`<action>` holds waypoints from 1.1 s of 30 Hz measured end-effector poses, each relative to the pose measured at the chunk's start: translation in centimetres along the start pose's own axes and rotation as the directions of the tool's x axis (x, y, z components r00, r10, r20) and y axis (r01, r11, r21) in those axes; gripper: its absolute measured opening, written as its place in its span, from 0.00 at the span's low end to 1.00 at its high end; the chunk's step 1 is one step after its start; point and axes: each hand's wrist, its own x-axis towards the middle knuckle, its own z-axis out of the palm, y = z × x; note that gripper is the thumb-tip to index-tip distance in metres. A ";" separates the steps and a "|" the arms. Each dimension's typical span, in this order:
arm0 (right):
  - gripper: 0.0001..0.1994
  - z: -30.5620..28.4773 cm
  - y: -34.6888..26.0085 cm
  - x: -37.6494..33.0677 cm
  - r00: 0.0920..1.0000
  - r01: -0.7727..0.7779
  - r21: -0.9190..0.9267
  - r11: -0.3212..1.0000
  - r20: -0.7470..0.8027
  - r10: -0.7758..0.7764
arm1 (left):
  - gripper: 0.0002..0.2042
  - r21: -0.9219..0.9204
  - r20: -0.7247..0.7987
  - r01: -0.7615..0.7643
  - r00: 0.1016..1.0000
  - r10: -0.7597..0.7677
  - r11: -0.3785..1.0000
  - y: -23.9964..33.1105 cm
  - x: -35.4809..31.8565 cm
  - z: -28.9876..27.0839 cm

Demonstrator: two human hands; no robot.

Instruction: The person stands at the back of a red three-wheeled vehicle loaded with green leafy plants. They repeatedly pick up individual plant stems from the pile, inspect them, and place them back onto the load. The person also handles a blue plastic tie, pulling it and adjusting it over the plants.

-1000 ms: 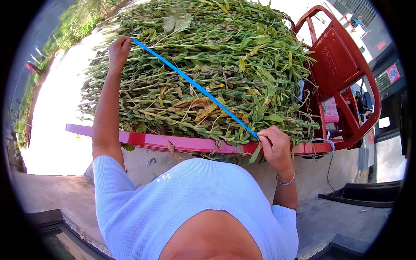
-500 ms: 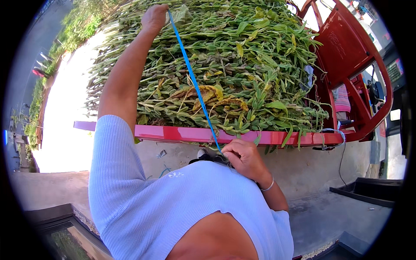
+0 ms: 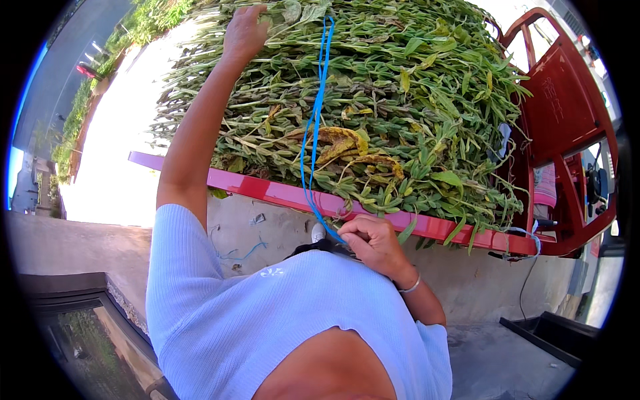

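A person's right hand [image 3: 377, 243], low in front of the chest, has its fingers clamped on a blue strap [image 3: 321, 79], which runs in two strands from the top of a heap of cut green plants [image 3: 400, 100] down across the cart's red rail [image 3: 267, 190]. The left hand [image 3: 245, 33] reaches over the heap's far left part, fingers loosely parted and clear of the strap; whether it touches the stems I cannot tell.

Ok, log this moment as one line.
right hand: pinching blue strap | left hand: over leafy stalks, apart from strap | strap: doubled, crossing stalks and red rail
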 end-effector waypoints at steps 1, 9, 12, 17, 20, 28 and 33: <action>0.04 -0.1 0.1 0.1 1.000 -0.009 0.013 1.000 0.018 0.009 | 0.14 -0.173 0.062 0.101 0.994 -0.092 0.980 0.1 -2.6 -2.5; 0.04 0.3 1.3 0.4 0.996 -0.062 0.168 0.984 0.066 0.052 | 0.22 -0.546 0.826 0.820 0.561 0.048 -0.171 13.7 -30.7 -13.7; 0.04 1.4 0.9 0.8 0.996 -0.072 0.115 0.991 0.069 0.064 | 0.26 -0.531 0.778 0.715 0.624 0.073 -0.456 17.4 -31.7 -13.2; 0.04 4.7 1.5 1.5 0.997 -0.021 0.016 1.000 0.072 0.020 | 0.21 -0.492 0.731 0.596 0.679 0.072 -0.635 16.9 -30.7 -12.3; 0.04 6.3 1.1 2.1 0.996 0.013 -0.018 1.000 0.090 -0.011 | 0.17 -0.433 0.715 0.572 0.688 0.121 -0.697 15.0 -30.2 -11.1; 0.14 5.5 -3.6 5.6 0.998 0.059 -0.042 0.997 -0.021 -0.060 | 0.12 -0.545 0.794 0.734 0.607 0.030 -0.404 10.9 -32.6 -11.2; 0.35 2.9 -6.0 15.6 0.965 -0.190 -0.150 0.970 -0.211 0.156 | 0.12 -0.820 0.573 0.572 0.820 -0.011 -0.032 9.8 -34.1 -11.0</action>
